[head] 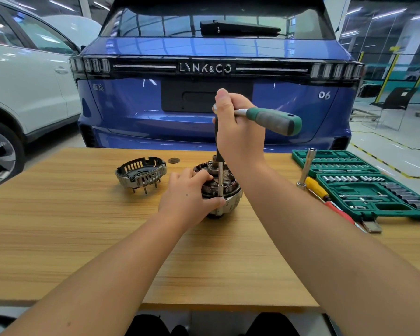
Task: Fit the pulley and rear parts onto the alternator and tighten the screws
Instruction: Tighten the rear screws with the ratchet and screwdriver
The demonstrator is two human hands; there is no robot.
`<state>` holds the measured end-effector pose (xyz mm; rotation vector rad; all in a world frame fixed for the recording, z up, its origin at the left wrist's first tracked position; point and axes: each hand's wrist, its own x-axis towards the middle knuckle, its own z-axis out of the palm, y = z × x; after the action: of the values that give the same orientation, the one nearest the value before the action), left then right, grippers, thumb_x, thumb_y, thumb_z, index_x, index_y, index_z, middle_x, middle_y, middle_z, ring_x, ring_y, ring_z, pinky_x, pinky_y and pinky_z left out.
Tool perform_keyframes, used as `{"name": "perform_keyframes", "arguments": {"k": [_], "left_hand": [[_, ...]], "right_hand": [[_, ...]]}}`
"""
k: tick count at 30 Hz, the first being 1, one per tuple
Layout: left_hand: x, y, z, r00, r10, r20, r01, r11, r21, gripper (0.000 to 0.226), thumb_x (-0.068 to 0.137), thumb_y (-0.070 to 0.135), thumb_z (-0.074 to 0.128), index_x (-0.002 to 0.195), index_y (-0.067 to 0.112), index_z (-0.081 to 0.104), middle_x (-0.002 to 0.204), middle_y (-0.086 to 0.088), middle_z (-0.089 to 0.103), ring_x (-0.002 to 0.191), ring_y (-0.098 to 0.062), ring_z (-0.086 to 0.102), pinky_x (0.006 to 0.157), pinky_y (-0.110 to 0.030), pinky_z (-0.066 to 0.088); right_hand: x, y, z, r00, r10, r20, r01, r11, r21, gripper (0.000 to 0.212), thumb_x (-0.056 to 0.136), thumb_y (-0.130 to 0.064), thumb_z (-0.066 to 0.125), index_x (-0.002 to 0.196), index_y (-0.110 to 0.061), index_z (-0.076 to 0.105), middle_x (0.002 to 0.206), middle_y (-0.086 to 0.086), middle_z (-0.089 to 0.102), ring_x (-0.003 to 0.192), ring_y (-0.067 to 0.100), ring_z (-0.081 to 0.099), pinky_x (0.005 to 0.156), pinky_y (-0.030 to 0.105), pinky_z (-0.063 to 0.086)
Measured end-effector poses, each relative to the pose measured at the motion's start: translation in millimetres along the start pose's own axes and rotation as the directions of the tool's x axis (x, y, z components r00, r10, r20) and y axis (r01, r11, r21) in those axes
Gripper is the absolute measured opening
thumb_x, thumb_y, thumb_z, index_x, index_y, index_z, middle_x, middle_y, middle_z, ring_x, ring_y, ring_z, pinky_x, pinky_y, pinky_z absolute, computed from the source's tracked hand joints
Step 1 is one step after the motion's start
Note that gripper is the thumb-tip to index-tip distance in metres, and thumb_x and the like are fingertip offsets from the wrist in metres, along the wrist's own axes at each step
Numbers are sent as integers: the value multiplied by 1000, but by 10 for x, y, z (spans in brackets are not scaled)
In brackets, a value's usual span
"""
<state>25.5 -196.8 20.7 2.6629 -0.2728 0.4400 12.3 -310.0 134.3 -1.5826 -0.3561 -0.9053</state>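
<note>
Alternator (220, 190), round, copper windings exposed, gripped by left hand (188, 198); right hand (238, 127) grips green-handled ratchet (272, 120).

The left hand (188, 195) covers the alternator's (228, 187) near side. The right hand (238, 132) hides the ratchet's (274, 121) head. Sockets in the green case (374, 204) are too small to read; its right edge is cut off.

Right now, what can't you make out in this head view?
- Screw under the long chrome extension bar: hidden by the left hand.
- Ratchet head of the green-handled ratchet: covered by the right hand.
- Socket sizes in the green socket case: too small.
- Round metal alternator body: its underside faces the table.
</note>
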Motion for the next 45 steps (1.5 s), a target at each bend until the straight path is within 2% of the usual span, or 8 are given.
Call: {"name": "perform_keyframes", "arguments": {"k": [4, 9, 11, 14, 21, 24, 29, 45], "left_hand": [[11, 13, 7, 1000, -12, 9, 12, 1000, -3, 66, 77, 74, 64, 133, 44, 44, 129, 10, 45, 121, -16, 28, 77, -33, 34], [6, -28, 6, 1000, -12, 14, 13, 999, -45, 68, 77, 73, 65, 135, 44, 45, 130, 11, 44, 124, -14, 28, 82, -33, 35], [-6, -19, 11, 1000, -18, 13, 19, 998, -57, 68, 77, 72, 66, 135, 45, 45, 132, 12, 43, 125, -14, 26, 82, -33, 35], [-5, -7, 7, 1000, -22, 19, 23, 998, -51, 68, 77, 71, 66, 136, 44, 45, 133, 11, 43, 128, -15, 25, 83, -33, 33], [-10, 11, 10, 1000, -25, 3, 26, 999, -32, 67, 78, 71, 65, 135, 44, 45, 132, 10, 44, 127, -17, 26, 83, -33, 34], [-9, 8, 0, 1000, -21, 8, 21, 999, -29, 66, 78, 70, 65, 135, 44, 45, 133, 10, 44, 127, -17, 27, 85, -34, 33], [-19, -5, -9, 1000, -7, 10, 7, 999, -49, 67, 79, 69, 65, 137, 43, 44, 133, 11, 43, 126, -16, 27, 84, -32, 31], [-30, 10, 34, 999, -17, -35, 15, 999, -49, 67, 79, 68, 67, 135, 40, 46, 128, 10, 45, 125, -18, 28, 85, -32, 31]], "right_hand": [[39, 16, 23, 973, 218, 82, -231, 944, 234, 26, 106, -29, 47, 89, -17, 62, 75, 5, 61, 62, 19, 60, 57, 30, 51], [247, 50, -30, 813, 486, 321, -583, 669, 462, 24, 103, -29, 46, 87, -13, 56, 65, 5, 59, 52, 18, 50, 53, 29, 43], [321, 81, -79, 720, 522, 457, -694, 551, 463, 30, 103, -35, 45, 81, -15, 51, 65, 5, 58, 53, 19, 49, 55, 28, 40], [392, 107, -149, 632, 529, 566, -770, 512, 380, 33, 101, -39, 46, 75, -19, 49, 65, 2, 56, 54, 18, 48, 58, 28, 40], [248, 169, -160, 835, 286, 470, -531, 642, 553, 27, 101, -36, 56, 84, -17, 65, 92, 7, 72, 75, 21, 66, 69, 33, 52], [216, 176, -241, 834, 177, 522, -485, 687, 542, 16, 94, -27, 67, 79, -26, 72, 102, 6, 74, 88, 23, 69, 77, 37, 54], [205, 172, -265, 826, 133, 548, -462, 717, 522, 10, 88, -18, 72, 81, -24, 76, 96, 9, 74, 85, 23, 70, 78, 38, 56], [117, 215, 5, 969, 141, 200, -226, 833, 506, 12, 88, -17, 76, 91, -9, 68, 77, 4, 72, 71, 19, 70, 68, 30, 56]]}}
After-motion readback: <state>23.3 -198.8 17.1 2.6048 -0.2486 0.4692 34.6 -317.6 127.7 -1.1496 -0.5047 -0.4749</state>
